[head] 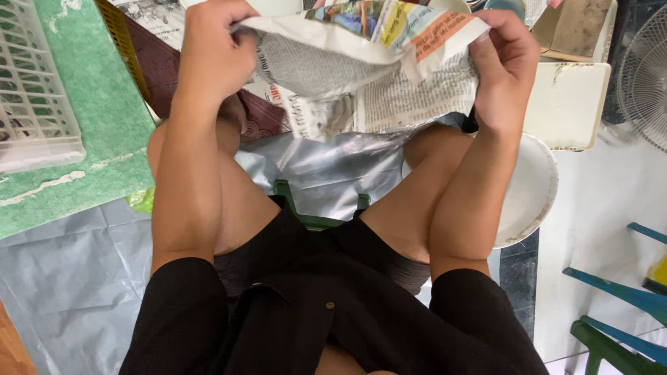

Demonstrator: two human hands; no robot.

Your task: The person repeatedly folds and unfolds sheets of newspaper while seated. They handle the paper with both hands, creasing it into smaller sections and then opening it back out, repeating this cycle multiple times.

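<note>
I grip the crumpled newspaper with my left hand and right hand, fingers closed on opposite edges, holding it stretched between them above my knees so it opens

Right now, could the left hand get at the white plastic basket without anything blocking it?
Probably yes, once it lets go: the left hand is gripping the newspaper. The white plastic basket sits on the green mat off to its left, with nothing standing between them.
</note>
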